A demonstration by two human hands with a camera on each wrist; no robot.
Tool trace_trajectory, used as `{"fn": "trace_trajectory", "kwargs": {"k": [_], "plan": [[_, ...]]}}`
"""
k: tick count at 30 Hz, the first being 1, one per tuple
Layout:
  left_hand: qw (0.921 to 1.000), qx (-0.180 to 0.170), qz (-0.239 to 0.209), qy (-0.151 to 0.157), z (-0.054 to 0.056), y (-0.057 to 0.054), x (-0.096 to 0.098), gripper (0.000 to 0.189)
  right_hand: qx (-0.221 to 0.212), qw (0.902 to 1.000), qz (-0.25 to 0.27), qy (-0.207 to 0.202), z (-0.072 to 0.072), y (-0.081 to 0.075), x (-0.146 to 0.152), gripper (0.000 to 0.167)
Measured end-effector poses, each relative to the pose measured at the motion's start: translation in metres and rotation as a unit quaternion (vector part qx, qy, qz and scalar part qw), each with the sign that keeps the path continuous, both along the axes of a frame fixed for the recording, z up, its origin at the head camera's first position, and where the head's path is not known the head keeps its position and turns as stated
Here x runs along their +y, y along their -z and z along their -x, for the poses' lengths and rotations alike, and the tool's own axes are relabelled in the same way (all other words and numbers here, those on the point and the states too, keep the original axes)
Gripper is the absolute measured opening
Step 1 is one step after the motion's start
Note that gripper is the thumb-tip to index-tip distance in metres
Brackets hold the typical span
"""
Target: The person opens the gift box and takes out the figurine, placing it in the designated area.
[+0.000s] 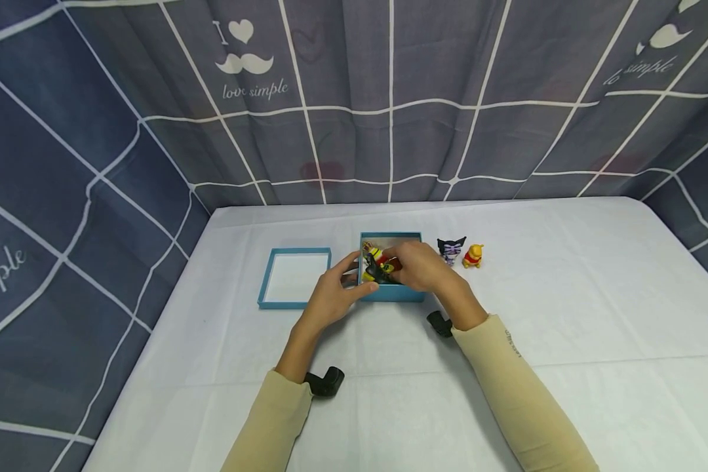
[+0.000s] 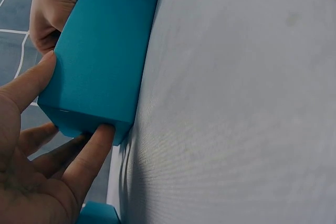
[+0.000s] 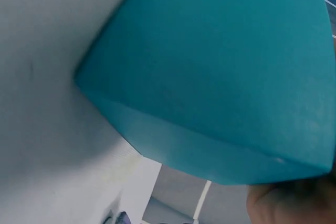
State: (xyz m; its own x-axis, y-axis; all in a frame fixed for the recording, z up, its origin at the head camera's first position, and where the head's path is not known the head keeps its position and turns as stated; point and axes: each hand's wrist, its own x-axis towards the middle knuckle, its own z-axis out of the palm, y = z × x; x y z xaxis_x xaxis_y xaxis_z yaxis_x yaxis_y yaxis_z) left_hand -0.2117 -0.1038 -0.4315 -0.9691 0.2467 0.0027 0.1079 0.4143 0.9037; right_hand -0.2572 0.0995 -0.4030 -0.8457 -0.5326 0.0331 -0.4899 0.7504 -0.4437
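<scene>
Left hand, fingers spread, touches blue box at left; right hand inside, finger state cannot be told

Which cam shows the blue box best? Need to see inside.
Head: it looks into the open box, showing small items inside, partly covered by the right hand. Both wrist views sit closer but show only its outer walls, nothing of the interior.

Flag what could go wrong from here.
1. Right hand is in among crowded figurines; it may snag a neighbour.
2. Left hand touches the box only around its left end; the box might shift.
3. Dark-eared figurine sits close beside the box; a withdrawing hand could knock it.
</scene>
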Motion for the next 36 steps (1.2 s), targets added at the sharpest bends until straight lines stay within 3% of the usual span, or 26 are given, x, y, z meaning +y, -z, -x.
{"fn": "trace_trajectory", "kwargs": {"k": [11, 22, 36], "plan": [[1.0000, 0.001, -0.009, 0.004, 0.001, 0.001, 0.000, 0.075, 0.021, 0.9990, 0.028, 0.026, -0.003, 0.006, -0.001, 0.041], [0.9999, 0.007, -0.006, 0.004, 0.002, 0.002, -0.001, 0.075, 0.069, 0.9937, 0.079, 0.041, -0.003, 0.012, -0.002, 0.036], [1.0000, -0.001, -0.004, 0.002, 0.000, 0.000, 0.000, 0.075, 0.068, 0.9841, 0.152, 0.062, -0.005, 0.017, 0.002, 0.034]]}}
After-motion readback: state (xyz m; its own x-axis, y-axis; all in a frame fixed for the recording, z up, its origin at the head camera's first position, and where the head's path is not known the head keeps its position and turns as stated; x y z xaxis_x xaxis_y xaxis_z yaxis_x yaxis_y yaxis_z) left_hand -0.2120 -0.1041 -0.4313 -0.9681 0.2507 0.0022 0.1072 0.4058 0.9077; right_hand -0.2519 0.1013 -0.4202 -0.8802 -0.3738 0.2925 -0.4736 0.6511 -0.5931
